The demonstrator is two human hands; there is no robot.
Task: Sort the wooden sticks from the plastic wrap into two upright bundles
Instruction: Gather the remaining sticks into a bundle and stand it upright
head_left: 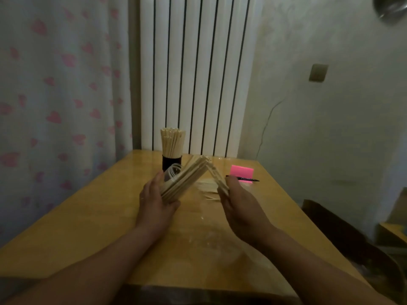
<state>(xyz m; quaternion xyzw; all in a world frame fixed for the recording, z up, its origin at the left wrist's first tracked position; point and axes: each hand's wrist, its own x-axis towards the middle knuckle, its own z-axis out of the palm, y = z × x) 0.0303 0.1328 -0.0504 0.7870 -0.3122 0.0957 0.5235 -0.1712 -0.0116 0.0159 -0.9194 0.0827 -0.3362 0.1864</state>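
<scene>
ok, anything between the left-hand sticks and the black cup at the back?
Yes. A clear plastic container sits right in front of the black cup, just behind the left hand and its stick bundle. The cup already holds upright sticks.

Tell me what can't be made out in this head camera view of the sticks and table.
Head view only:
Clear container: mostly hidden behind the left hand and left bundle; contents unknowable.
Right hand: fingers hidden behind the right bundle.
Loose sticks: partly covered by both bundles, too blurred to count.
Plastic wrap: transparent in dim light; edges unclear.
Metal object: cut off by the top right corner.
</scene>
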